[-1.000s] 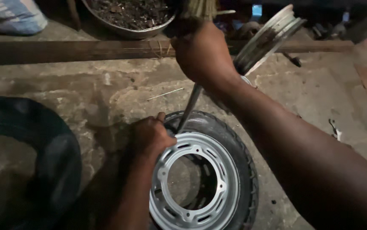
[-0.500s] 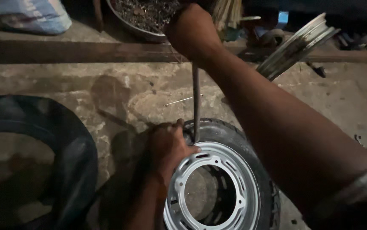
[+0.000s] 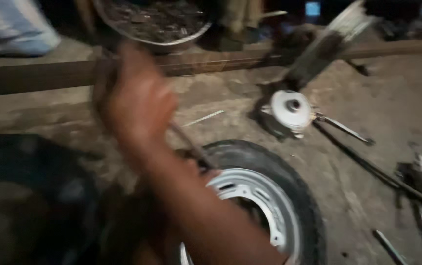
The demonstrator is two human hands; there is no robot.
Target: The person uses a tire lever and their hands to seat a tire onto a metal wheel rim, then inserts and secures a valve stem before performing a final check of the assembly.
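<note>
Head view: my right hand (image 3: 137, 105), blurred, has swung left, fist closed round the metal lever (image 3: 191, 145) dug in at the tyre (image 3: 269, 167) by the silver rim (image 3: 265, 196) (left hand hidden, grip unclear); a white hub (image 3: 292, 108) now shows.

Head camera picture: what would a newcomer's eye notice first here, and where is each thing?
First comes the blurred right hand at centre left, gripping a metal lever that slants down to a small tyre on a silver rim on the concrete floor, lower centre. Beyond it lies a white hub-like part; a larger black tyre fills the lower left.
</note>
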